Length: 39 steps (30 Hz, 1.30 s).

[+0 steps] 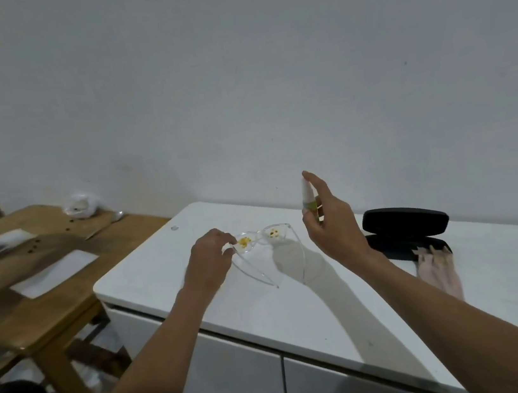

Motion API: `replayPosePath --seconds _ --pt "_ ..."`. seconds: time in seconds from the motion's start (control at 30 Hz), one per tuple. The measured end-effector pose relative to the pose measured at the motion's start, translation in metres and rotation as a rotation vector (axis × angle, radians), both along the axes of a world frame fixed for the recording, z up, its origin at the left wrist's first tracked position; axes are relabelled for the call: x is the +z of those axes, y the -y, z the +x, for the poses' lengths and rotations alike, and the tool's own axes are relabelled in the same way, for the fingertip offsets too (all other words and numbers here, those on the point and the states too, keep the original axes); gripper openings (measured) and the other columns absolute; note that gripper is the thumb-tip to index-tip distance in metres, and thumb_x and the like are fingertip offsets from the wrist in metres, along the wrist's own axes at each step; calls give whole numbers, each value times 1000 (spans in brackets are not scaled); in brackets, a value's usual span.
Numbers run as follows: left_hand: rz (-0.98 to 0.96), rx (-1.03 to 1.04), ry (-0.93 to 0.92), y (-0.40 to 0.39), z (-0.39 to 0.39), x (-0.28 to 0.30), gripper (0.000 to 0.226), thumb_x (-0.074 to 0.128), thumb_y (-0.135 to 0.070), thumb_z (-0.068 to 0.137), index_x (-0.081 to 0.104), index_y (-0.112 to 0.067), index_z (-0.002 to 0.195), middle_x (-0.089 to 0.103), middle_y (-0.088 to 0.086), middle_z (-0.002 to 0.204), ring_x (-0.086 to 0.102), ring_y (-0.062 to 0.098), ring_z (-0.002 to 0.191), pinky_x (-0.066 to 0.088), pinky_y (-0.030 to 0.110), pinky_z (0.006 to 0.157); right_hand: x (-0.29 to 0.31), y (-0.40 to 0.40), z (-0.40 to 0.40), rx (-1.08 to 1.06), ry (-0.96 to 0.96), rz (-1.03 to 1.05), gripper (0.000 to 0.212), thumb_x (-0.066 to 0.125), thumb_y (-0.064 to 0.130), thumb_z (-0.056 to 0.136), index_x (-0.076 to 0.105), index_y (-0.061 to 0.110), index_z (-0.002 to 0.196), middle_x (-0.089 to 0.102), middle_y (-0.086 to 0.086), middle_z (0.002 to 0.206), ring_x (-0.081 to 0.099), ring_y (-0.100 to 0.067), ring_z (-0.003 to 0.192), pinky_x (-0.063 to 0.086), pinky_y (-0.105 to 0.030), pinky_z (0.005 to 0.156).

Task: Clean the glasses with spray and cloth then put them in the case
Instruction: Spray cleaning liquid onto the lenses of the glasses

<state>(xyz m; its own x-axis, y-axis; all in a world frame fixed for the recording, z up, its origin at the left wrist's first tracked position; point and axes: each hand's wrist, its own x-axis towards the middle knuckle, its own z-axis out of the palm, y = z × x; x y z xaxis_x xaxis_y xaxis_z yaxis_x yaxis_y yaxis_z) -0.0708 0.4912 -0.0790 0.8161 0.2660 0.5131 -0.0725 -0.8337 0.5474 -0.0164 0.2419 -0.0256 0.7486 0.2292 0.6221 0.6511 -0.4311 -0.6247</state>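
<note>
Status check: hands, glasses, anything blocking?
Left hand pinches glasses, lenses dirty. Right hand holds spray upright, index raised. Case open, cloth beside it. Nothing blocking.

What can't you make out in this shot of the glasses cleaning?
- Spray bottle, head view: label too small, its lower part hidden by the right hand.
- Case: interior unseen from this angle.
- Glasses: left hand covers its grip on the frame.
</note>
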Motion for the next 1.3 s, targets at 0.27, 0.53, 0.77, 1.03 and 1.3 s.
replayPosePath --seconds 0.27,0.53,0.77,1.03,1.3 --pt "9 -24 43 13 17 -5 14 75 -2 83 76 -11 93 70 4 98 69 26 80 54 34 75 1 15 6 -48 -18 40 65 52 10 97 34 34 154 65 -15 82 61 -26 74 54 -43 74" --pt "-447 102 113 25 26 4 19 70 9 77 76 -9 77 74 7 73 73 30 74 54 30 66 -2 44 7 -183 -46 135 64 49 10 95 34 35 153 65 -15 82 64 -30 74 56 -45 74" --pt "-777 113 148 38 21 23 20 78 13 73 73 -6 73 71 13 69 72 29 62 63 40 76 -18 61 1 -199 -110 170 66 48 8 91 37 38 148 62 -18 74 67 -33 72 56 -48 74" --pt "-832 71 120 52 17 40 14 84 8 72 75 -1 78 74 15 74 75 21 60 61 19 62 -28 55 -15 -153 -20 61 46 51 8 96 55 27 137 45 8 54 47 -9 57 36 -25 61" --pt "-850 4 124 61 12 49 13 85 5 73 77 -1 80 75 14 74 77 21 63 61 20 64 -32 46 -17 -112 -34 -8 41 48 14 102 53 25 141 36 7 46 42 -14 47 35 -29 53"
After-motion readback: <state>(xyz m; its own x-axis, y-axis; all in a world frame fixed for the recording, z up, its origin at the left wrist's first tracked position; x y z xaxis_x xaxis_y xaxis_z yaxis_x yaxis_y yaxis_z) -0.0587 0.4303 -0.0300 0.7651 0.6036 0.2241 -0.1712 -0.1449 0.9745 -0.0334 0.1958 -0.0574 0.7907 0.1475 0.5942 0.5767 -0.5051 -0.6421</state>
